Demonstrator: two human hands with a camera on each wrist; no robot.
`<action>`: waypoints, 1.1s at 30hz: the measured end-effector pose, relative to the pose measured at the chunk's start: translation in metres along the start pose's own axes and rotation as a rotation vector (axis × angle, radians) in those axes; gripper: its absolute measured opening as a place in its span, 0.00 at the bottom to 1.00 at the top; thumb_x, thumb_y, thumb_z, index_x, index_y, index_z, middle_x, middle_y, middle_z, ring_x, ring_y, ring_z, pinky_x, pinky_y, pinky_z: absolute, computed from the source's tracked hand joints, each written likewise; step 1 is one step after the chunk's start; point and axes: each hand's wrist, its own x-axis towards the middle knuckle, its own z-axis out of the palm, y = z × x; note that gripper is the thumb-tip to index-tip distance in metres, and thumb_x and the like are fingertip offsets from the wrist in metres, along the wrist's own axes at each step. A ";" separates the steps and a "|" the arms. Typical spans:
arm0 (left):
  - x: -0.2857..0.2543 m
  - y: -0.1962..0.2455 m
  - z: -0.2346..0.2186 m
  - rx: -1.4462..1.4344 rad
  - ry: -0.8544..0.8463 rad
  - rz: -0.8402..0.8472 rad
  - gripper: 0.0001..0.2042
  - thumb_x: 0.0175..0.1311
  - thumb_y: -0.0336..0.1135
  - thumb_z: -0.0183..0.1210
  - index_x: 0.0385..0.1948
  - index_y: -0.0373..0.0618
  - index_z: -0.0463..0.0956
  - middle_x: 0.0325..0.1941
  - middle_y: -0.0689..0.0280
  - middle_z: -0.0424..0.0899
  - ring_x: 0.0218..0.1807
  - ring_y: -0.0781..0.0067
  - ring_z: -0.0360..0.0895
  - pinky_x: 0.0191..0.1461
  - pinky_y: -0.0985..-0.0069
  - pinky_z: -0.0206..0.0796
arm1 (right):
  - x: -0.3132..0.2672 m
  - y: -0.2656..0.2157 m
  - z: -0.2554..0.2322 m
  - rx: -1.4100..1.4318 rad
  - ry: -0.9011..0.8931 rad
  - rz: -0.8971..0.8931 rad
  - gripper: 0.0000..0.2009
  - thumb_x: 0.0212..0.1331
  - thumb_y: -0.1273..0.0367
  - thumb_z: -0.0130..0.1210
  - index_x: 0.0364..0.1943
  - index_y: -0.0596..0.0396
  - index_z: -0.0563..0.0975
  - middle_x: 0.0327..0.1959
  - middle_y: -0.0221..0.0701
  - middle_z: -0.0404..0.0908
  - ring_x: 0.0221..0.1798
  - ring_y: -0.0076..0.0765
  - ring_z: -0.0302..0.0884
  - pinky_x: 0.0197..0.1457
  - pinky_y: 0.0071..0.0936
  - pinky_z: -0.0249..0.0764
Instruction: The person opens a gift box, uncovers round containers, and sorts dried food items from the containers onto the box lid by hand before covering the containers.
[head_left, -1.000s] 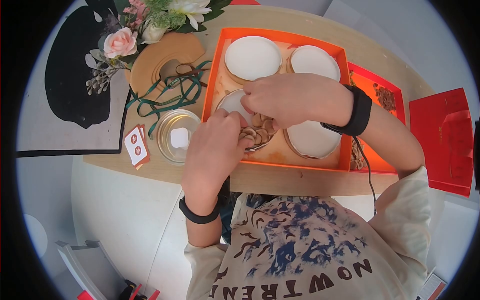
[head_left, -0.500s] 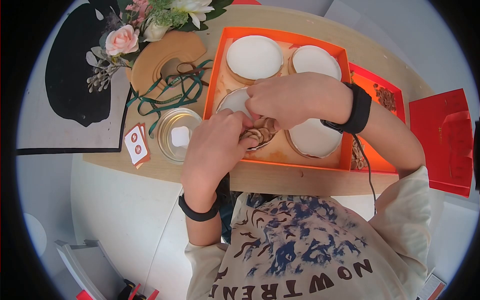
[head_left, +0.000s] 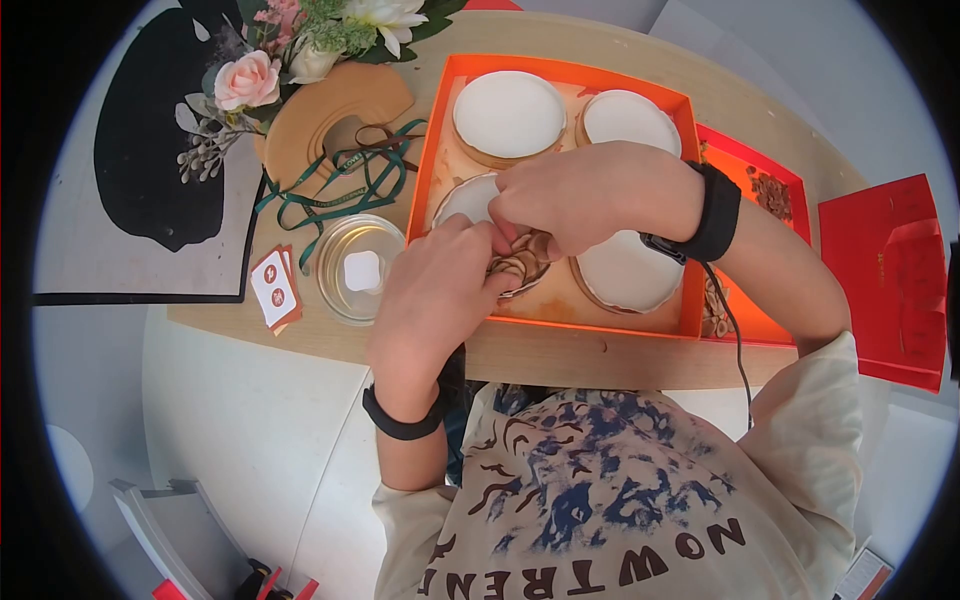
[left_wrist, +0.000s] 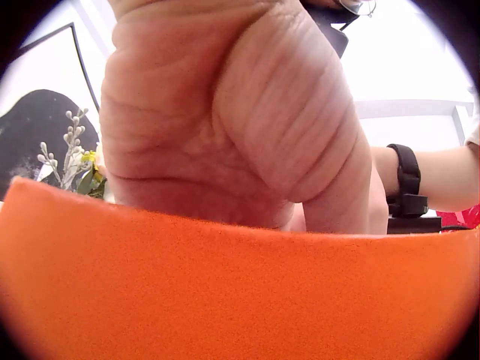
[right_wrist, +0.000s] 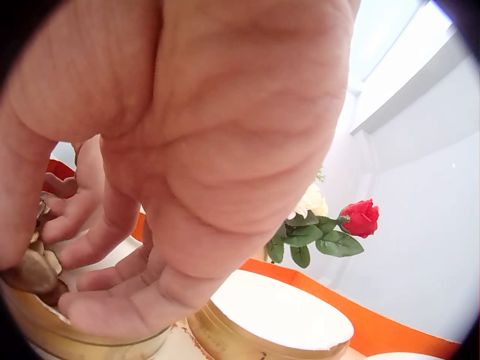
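Inside an orange box (head_left: 590, 325), a round container (head_left: 462, 203) lined with white holds a cluster of thin brown slices (head_left: 522, 262). My left hand (head_left: 435, 280) reaches over the box's near wall, thumb and fingers curled about the slices' left side. From the right, my right hand (head_left: 595, 200) bends down over the same container. In the right wrist view its thumb and fingers close around several brown slices (right_wrist: 34, 271) at the container's rim. The left wrist view shows the left palm (left_wrist: 217, 120), its fingertips hidden behind the orange wall.
Three more white-topped round containers, one at the back left (head_left: 510, 112), share the box. A red box (head_left: 795, 210) with brown pieces adjoins its right side. To the left are a glass bowl (head_left: 345, 310), cards (head_left: 270, 290), green ribbon (head_left: 330, 205) and flowers (head_left: 245, 80).
Both hands stay over the same container, their fingers shifting slightly. The left hand has moved a little to the right, covering more of the slices.
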 end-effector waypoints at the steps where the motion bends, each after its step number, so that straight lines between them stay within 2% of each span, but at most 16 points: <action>1: 0.001 0.000 0.001 0.001 0.000 0.001 0.14 0.55 0.36 0.70 0.40 0.40 0.81 0.37 0.58 0.81 0.38 0.59 0.81 0.45 0.66 0.72 | -0.002 -0.001 -0.001 0.000 0.001 0.001 0.14 0.51 0.74 0.66 0.44 0.58 0.80 0.40 0.40 0.80 0.46 0.49 0.81 0.45 0.41 0.77; 6: 0.001 -0.001 0.002 -0.050 -0.007 -0.013 0.14 0.55 0.35 0.70 0.41 0.39 0.80 0.38 0.58 0.81 0.38 0.59 0.81 0.44 0.66 0.73 | -0.005 -0.004 -0.003 0.035 0.003 -0.006 0.14 0.51 0.75 0.65 0.44 0.58 0.81 0.35 0.42 0.83 0.43 0.50 0.82 0.45 0.41 0.77; 10: 0.000 -0.004 0.004 -0.054 0.021 0.017 0.15 0.54 0.35 0.71 0.41 0.39 0.80 0.38 0.59 0.80 0.36 0.61 0.82 0.42 0.67 0.73 | -0.003 -0.004 0.000 0.051 -0.006 -0.009 0.13 0.52 0.74 0.64 0.43 0.59 0.80 0.36 0.43 0.82 0.44 0.51 0.81 0.45 0.41 0.77; 13: 0.001 -0.005 0.005 -0.105 0.064 0.061 0.14 0.54 0.34 0.71 0.40 0.39 0.80 0.35 0.59 0.81 0.32 0.63 0.81 0.39 0.68 0.72 | -0.002 -0.001 0.004 0.025 0.007 -0.019 0.10 0.53 0.74 0.63 0.40 0.60 0.80 0.36 0.43 0.80 0.45 0.52 0.80 0.46 0.42 0.76; 18: 0.004 -0.003 0.001 -0.187 -0.002 0.049 0.12 0.54 0.31 0.71 0.38 0.38 0.81 0.27 0.60 0.84 0.26 0.67 0.78 0.33 0.71 0.70 | -0.003 0.000 0.002 0.052 -0.036 -0.011 0.08 0.54 0.75 0.61 0.39 0.60 0.81 0.39 0.42 0.79 0.46 0.51 0.79 0.46 0.42 0.75; 22: 0.004 -0.003 -0.001 -0.194 -0.020 0.054 0.13 0.54 0.31 0.70 0.39 0.37 0.82 0.29 0.59 0.85 0.26 0.68 0.79 0.34 0.73 0.70 | 0.001 0.005 0.006 0.115 -0.029 -0.055 0.09 0.54 0.76 0.61 0.41 0.59 0.81 0.38 0.42 0.81 0.44 0.49 0.80 0.45 0.41 0.75; 24: 0.005 -0.005 -0.001 -0.242 -0.034 0.033 0.11 0.54 0.36 0.68 0.35 0.42 0.82 0.32 0.56 0.85 0.39 0.52 0.82 0.42 0.61 0.72 | 0.000 0.004 0.004 0.203 -0.026 -0.079 0.10 0.55 0.77 0.61 0.42 0.58 0.82 0.35 0.42 0.83 0.42 0.48 0.81 0.44 0.40 0.75; 25: 0.006 -0.006 -0.001 -0.241 -0.034 0.032 0.11 0.54 0.36 0.68 0.35 0.42 0.82 0.32 0.56 0.85 0.39 0.52 0.82 0.42 0.61 0.72 | -0.001 0.004 0.004 0.204 -0.025 -0.080 0.10 0.55 0.77 0.61 0.42 0.58 0.82 0.35 0.42 0.83 0.42 0.48 0.81 0.44 0.40 0.75; 28: 0.008 -0.010 -0.004 -0.296 -0.078 0.037 0.11 0.55 0.37 0.69 0.35 0.41 0.82 0.30 0.57 0.85 0.36 0.56 0.83 0.41 0.63 0.72 | -0.003 0.008 0.007 0.270 0.018 -0.088 0.10 0.55 0.77 0.61 0.42 0.59 0.82 0.34 0.42 0.84 0.41 0.45 0.82 0.44 0.39 0.75; 30: 0.008 -0.009 -0.007 -0.337 -0.098 0.023 0.11 0.56 0.36 0.70 0.35 0.40 0.82 0.29 0.58 0.86 0.33 0.60 0.84 0.39 0.67 0.73 | 0.001 0.017 0.015 0.296 0.084 -0.138 0.11 0.53 0.72 0.64 0.41 0.57 0.83 0.36 0.39 0.86 0.39 0.44 0.83 0.42 0.39 0.76; 33: 0.006 -0.007 -0.013 -0.386 -0.057 0.025 0.11 0.56 0.35 0.70 0.35 0.39 0.82 0.28 0.58 0.86 0.30 0.64 0.84 0.37 0.70 0.73 | -0.007 0.012 0.010 0.380 0.109 -0.143 0.08 0.57 0.76 0.61 0.41 0.62 0.81 0.34 0.41 0.86 0.38 0.44 0.82 0.43 0.38 0.76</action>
